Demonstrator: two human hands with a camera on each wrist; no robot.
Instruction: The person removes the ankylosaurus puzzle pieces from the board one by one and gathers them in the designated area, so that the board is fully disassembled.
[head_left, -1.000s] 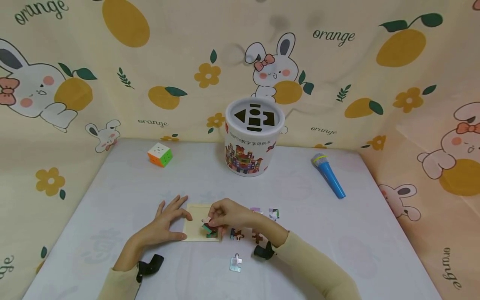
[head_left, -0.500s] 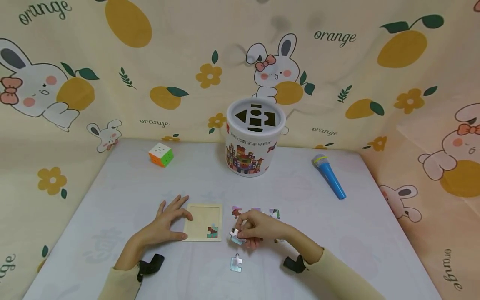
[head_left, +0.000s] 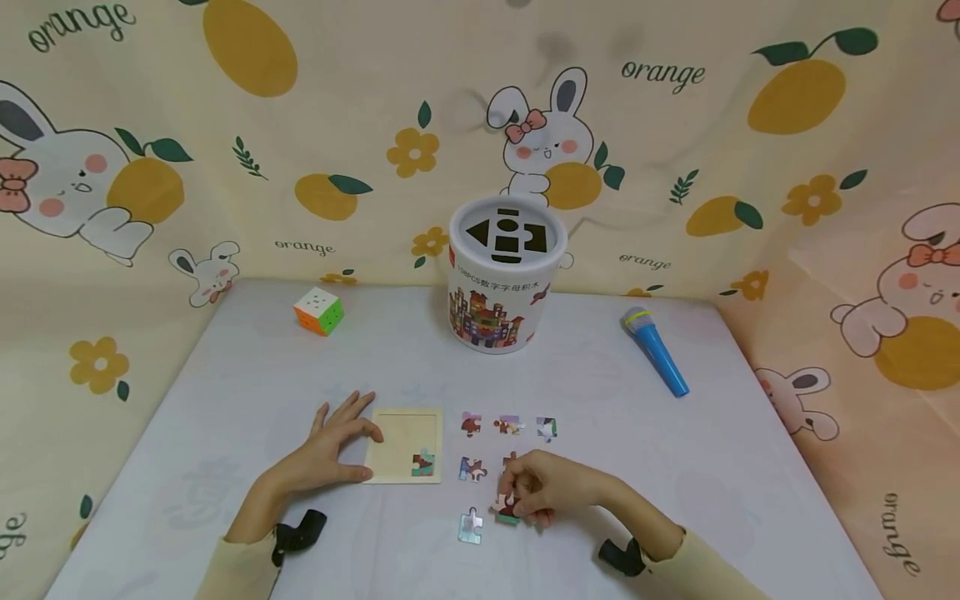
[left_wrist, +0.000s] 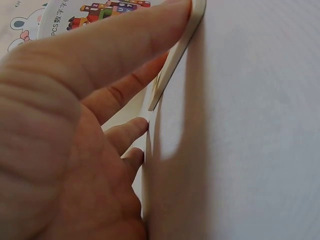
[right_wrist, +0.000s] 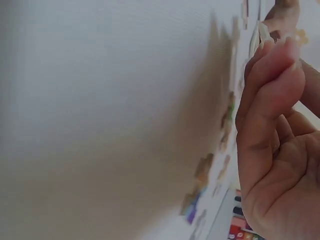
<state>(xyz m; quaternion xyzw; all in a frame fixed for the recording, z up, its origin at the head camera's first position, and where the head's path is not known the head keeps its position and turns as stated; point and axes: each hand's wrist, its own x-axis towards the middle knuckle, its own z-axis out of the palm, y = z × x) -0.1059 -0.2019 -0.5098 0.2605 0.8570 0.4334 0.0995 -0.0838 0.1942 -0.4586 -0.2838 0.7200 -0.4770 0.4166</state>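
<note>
In the head view my left hand point(head_left: 326, 450) grips the left side of a pale wooden puzzle tray point(head_left: 390, 454), index finger over its rim. In the left wrist view its thumb point(left_wrist: 150, 30) presses the tray's edge. One red and teal jigsaw piece point(head_left: 423, 463) lies in the tray's lower right corner. My right hand point(head_left: 558, 483), right of the tray, pinches a jigsaw piece point(head_left: 506, 507) with white, dark red and green, low at the table. The right wrist view shows only a pale sliver of it at the fingertips. The fingers partly cover another piece point(head_left: 510, 459).
Loose pieces lie around the right hand: three in the back row, including a purple one point(head_left: 509, 425), a brown one point(head_left: 472, 469), and a pale blue one point(head_left: 471, 526) in front. Farther back stand a puzzle cube point(head_left: 319, 312), a white bucket point(head_left: 506, 283) and a blue toy microphone point(head_left: 656, 352).
My right hand has moved from over the tray rightward past the loose pieces, then toward me, carrying a piece. The left hand and the tray have stayed in place.
</note>
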